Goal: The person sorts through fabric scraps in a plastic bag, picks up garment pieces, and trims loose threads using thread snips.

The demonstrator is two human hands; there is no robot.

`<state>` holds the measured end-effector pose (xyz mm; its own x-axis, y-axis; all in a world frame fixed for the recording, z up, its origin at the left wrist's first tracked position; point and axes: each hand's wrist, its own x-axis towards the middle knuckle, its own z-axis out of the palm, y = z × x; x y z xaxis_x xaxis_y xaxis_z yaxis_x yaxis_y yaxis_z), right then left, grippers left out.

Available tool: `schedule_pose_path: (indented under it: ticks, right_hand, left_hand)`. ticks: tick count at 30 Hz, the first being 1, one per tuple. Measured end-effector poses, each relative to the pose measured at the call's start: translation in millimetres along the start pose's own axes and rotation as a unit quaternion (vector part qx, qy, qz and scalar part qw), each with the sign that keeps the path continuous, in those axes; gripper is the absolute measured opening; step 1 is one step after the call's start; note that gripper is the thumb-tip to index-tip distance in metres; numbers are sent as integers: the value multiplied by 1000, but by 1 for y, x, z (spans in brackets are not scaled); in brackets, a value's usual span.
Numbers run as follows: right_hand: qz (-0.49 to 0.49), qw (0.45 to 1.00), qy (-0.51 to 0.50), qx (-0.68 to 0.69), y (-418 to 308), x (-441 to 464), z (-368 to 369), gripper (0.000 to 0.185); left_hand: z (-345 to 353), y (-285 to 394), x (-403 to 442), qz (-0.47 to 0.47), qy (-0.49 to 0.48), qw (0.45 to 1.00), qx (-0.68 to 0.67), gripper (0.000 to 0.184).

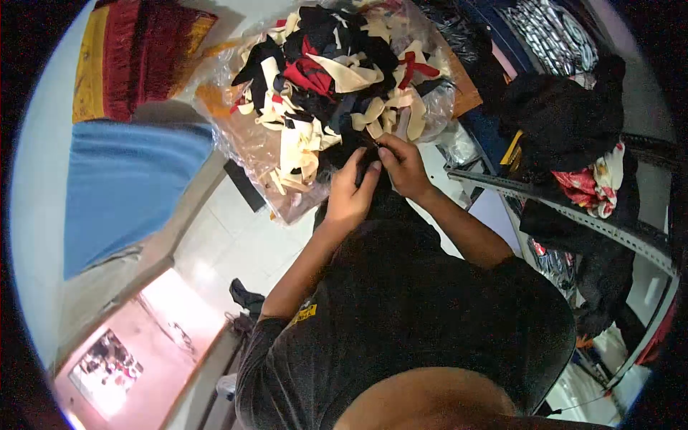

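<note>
Black fabric (349, 149) lies between my two hands, in front of the heap of cloth scraps. My left hand (350, 188) is closed on it, thumb pointing up. Close beside it on the right, my right hand (405, 166) pinches the fabric's edge between thumb and fingers. Just beyond my fingers lies the pile of cream, black and red scraps (344, 72) on clear plastic sheeting (251, 154). The lower part of the dark fabric merges with my black clothing, so its outline is hard to make out.
Blue cloth (129, 186) and dark red and yellow fabric (136, 57) hang at the left. A metal rack (573, 215) with black garments and a floral cloth (598, 183) stands at the right. White floor tiles (229, 236) show below the pile.
</note>
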<state>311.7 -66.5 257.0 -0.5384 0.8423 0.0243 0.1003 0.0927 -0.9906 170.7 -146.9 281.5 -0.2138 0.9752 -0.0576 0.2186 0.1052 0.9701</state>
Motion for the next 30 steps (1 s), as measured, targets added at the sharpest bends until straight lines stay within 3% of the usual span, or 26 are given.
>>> schedule_pose_path:
  ticks: [2, 6, 10, 11, 12, 15, 17, 18, 19, 20, 22, 23, 26, 28, 30]
  right_hand:
    - [5, 998, 2, 65, 6, -1, 8, 20]
    - [8, 999, -40, 36, 7, 11, 17, 27]
    - [-31, 998, -33, -37, 3, 20, 17, 23]
    - [32, 998, -48, -40, 0, 23, 14, 21]
    - [29, 998, -37, -38, 2, 27, 14, 21]
    - [-69, 990, 115, -50, 5, 35, 12, 17]
    - [47, 981, 189, -10, -10, 37, -1, 14]
    - [6, 969, 245, 22, -8, 40, -8, 12]
    - [-89, 939, 329, -54, -12, 46, -16, 17]
    - [-143, 906, 392, -77, -24, 50, -19, 17]
    - [-132, 897, 416, 66, -40, 51, -22, 17]
    - [-140, 893, 424, 66, -45, 54, -18, 17]
    - [-181, 876, 436, -102, -48, 69, -2, 22]
    - [-85, 913, 352, -189, 14, 92, 2, 31]
    - [76, 948, 248, -183, 84, 92, 3, 40]
  left_hand:
    - [-2, -7, -5, -43, 29, 996, -70, 28]
    - [-21, -9, -7, -108, 52, 985, -126, 21]
    - [-30, 4, -7, -86, 57, 993, -57, 22]
    - [-31, 3, -6, -78, 37, 995, -46, 24]
    - [-32, 1, -3, -68, 14, 997, -35, 26]
    - [-35, -24, -2, -100, -88, 990, -40, 31]
    - [-47, -25, 1, -82, -131, 988, -4, 30]
    - [-58, -21, 3, -109, -173, 979, -17, 26]
    - [-70, -18, 4, -137, -215, 966, -28, 23]
    - [-84, -16, 5, -130, -221, 966, -21, 23]
    - [-112, -10, 9, -91, -191, 974, -81, 17]
    - [-126, -11, 11, -95, -180, 977, -64, 18]
    - [-161, -41, 24, -34, -113, 989, -90, 18]
    - [-175, -83, 36, -63, -96, 989, -95, 21]
    - [-177, -111, 36, -95, -82, 987, -96, 25]
